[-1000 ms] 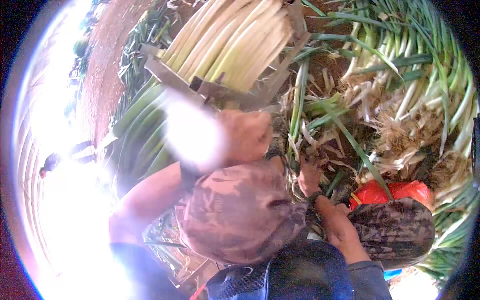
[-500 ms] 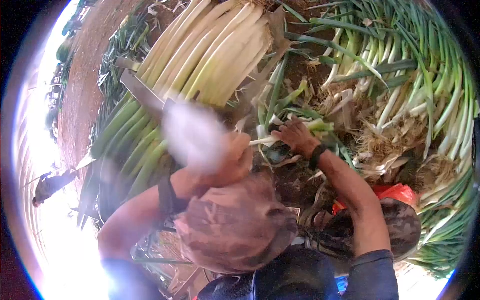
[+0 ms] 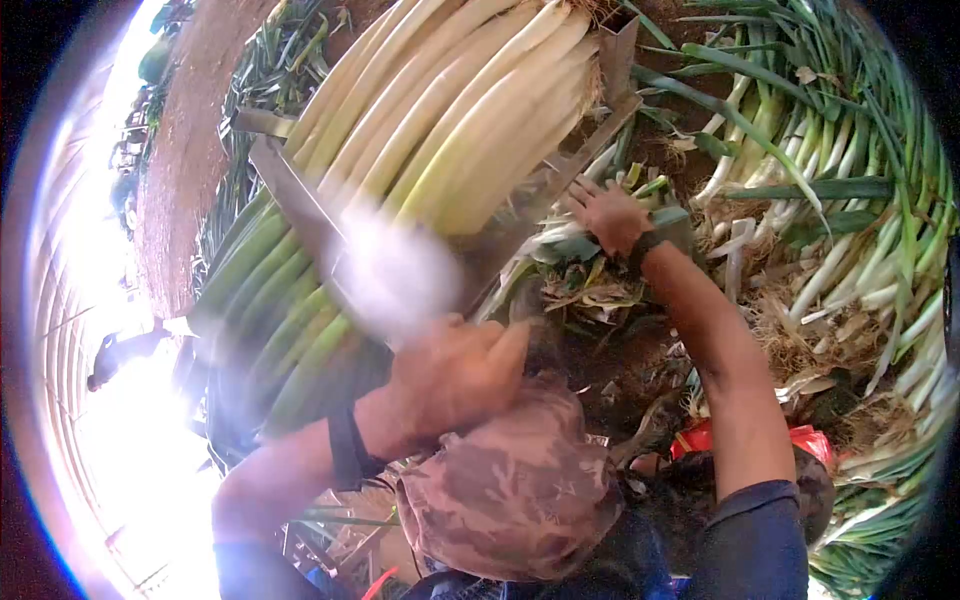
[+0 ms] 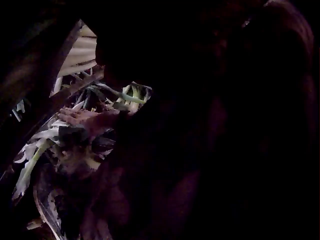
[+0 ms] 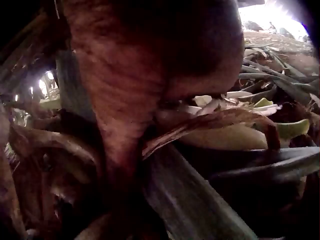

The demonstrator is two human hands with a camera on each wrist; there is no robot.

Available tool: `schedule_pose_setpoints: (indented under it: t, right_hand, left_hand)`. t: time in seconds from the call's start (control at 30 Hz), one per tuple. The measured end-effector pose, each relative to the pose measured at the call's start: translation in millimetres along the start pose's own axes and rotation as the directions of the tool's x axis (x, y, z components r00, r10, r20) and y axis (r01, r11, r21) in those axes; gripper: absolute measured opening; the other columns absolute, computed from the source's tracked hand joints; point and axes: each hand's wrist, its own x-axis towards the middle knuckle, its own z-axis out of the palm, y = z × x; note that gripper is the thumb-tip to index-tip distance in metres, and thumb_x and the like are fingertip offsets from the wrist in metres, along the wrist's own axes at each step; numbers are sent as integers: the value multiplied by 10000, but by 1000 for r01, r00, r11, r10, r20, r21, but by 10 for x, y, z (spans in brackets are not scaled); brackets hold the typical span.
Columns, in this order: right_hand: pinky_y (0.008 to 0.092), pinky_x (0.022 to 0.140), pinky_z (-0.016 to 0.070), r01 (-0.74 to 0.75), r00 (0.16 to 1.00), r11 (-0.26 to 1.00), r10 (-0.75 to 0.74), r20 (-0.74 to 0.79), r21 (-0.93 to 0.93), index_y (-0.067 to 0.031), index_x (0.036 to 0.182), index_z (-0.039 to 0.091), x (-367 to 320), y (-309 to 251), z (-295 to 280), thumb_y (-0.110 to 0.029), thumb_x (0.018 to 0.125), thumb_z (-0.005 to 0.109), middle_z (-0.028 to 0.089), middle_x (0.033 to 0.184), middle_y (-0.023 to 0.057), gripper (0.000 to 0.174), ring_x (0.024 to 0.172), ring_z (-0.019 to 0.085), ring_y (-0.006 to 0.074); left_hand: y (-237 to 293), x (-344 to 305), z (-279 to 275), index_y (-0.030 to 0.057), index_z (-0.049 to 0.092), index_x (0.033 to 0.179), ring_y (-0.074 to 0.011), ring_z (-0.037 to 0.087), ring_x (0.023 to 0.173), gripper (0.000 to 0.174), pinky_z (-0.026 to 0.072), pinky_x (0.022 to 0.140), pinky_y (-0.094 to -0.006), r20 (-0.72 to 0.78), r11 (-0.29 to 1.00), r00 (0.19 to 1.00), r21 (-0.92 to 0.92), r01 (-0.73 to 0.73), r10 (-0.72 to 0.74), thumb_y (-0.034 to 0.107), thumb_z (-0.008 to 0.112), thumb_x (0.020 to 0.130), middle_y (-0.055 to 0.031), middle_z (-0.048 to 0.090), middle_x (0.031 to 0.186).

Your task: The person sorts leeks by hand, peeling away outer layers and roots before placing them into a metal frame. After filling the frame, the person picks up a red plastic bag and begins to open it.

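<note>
My right hand (image 3: 610,215) reaches forward beside the metal rack, its fingers straight and touching loose onion leaves and trimmings (image 3: 570,245). In the right wrist view the hand (image 5: 125,90) is close and dark, among dry and green leaf scraps (image 5: 200,200). Bent in front of the camouflage-patterned knee (image 3: 510,480) is my left hand (image 3: 455,375); glare covers part of it, and I cannot tell whether it holds anything. A thick bundle of long green onions (image 3: 430,120) lies in the rack (image 3: 295,195), white ends away from me and green leaves toward the left.
A large pile of untrimmed green onions (image 3: 830,180) with roots spreads along the right side. Something red and plastic (image 3: 700,440) lies near the right arm. Soil (image 3: 630,360) and leaf scraps cover the ground between. Far left, a person (image 3: 125,355) is in bright light.
My right hand has gone from low beside the knee up and forward to the rack's edge, pushing leaf scraps along. The left hand has come down closer to the knee.
</note>
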Motion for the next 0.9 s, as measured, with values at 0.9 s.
schedule_pose_setpoints:
  t: [0.9]
  right_hand:
    - [411,864,512,-889,447,237,637,628,391,-25,1322,517,-2199,-733,-296,-188,740,765,647,1191,156,654,1036,626,337]
  left_hand:
    - [53,-5,64,95,565,785,-310,624,566,127,490,511,-422,-90,998,995,-44,38,-42,188,650,782,-95,608,653]
